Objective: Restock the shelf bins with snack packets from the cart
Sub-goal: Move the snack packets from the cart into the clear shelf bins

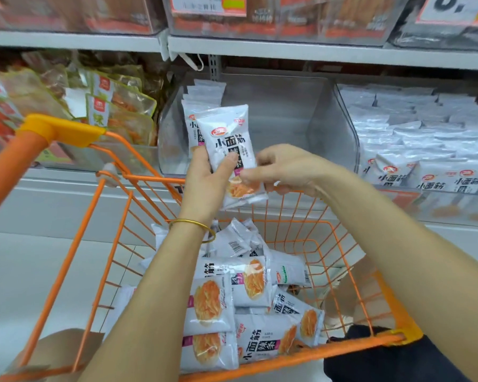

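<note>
Snack packets (249,282) of white foil, printed with black characters and an orange food picture, lie heaped in the orange wire cart (301,354) at the near middle of the scene. We see one upright packet (229,133) of the same kind raised above the cart's far rim, in front of the clear plastic shelf bin (287,114). Our left hand (204,186), a thin gold bangle (193,223) on its wrist, grips this packet from the left, thumb laid across its front, fingers hidden behind it. Another packet shows just behind it to the left; we cannot tell whether the hand holds that one too. Our right hand (284,169) meets the packet from the right, fingers curled and thumb on the lower front, pinching that edge, though blur softens the detail. Inside the clear bin, a short row of white packets (204,97) stands against its left wall. To the right, a neighbouring clear bin (353,150) is packed with the same white packets. To the left, green-edged transparent pouches (116,106) with orange contents fill another compartment. A grey shelf edge (315,52) runs across the far top, with orange price labels (207,4) above it.
</note>
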Motion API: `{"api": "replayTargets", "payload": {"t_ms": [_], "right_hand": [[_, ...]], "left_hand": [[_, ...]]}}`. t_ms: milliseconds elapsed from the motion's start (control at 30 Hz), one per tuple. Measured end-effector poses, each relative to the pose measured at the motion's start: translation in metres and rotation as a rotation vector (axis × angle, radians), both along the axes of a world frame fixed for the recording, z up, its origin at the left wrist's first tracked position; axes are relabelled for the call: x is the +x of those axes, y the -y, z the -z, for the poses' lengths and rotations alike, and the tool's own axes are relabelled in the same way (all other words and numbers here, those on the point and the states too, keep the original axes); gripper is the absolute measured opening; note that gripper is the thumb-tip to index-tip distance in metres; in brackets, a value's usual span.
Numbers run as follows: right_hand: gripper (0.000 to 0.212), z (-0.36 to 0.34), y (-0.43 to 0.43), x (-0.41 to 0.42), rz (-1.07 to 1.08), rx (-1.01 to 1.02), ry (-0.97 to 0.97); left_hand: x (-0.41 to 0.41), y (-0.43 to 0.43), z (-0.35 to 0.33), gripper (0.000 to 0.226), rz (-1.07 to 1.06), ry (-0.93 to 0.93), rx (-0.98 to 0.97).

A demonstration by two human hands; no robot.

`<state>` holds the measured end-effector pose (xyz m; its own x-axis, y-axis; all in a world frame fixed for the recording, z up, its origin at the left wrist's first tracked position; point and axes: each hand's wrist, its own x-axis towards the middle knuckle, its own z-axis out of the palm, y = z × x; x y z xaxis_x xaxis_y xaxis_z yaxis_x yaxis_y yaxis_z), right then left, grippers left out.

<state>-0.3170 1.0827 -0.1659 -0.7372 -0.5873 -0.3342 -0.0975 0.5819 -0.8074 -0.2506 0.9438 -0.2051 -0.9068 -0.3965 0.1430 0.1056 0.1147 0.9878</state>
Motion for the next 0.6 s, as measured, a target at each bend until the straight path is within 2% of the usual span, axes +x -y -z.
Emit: {"api": "replayTargets", "payload": {"t_ms": [100, 167, 233, 300, 467, 600], "right_hand": [[0.016, 0.002, 0.015, -0.012, 0.025, -0.072, 0.005], [0.02, 0.0, 0.025, -0.029, 0.167, -0.169, 0.008], [0.023, 0.002, 0.038, -0.048, 0.279, -0.231, -0.03], [0.015, 0.012, 0.055, -0.062, 0.296, -0.211, -0.081], [0.026, 0.051, 0.101, -0.076, 0.222, -0.013, -0.075], [0.019, 0.068, 0.125, -0.079, 0.255, 0.083, -0.121]], "left_hand": [[0.0, 0.007, 0.0, 0.017, -0.141, -0.03, -0.135], [-0.002, 0.021, 0.008, 0.036, -0.259, -0.013, -0.474], [-0.003, 0.031, 0.017, 0.044, -0.267, 0.13, -0.856], [-0.002, 0.031, 0.026, 0.042, -0.219, 0.344, -1.036], [0.0, 0.029, 0.034, 0.048, -0.197, 0.388, -1.151], [-0.001, 0.028, 0.036, 0.054, -0.208, 0.393, -1.169]]}}
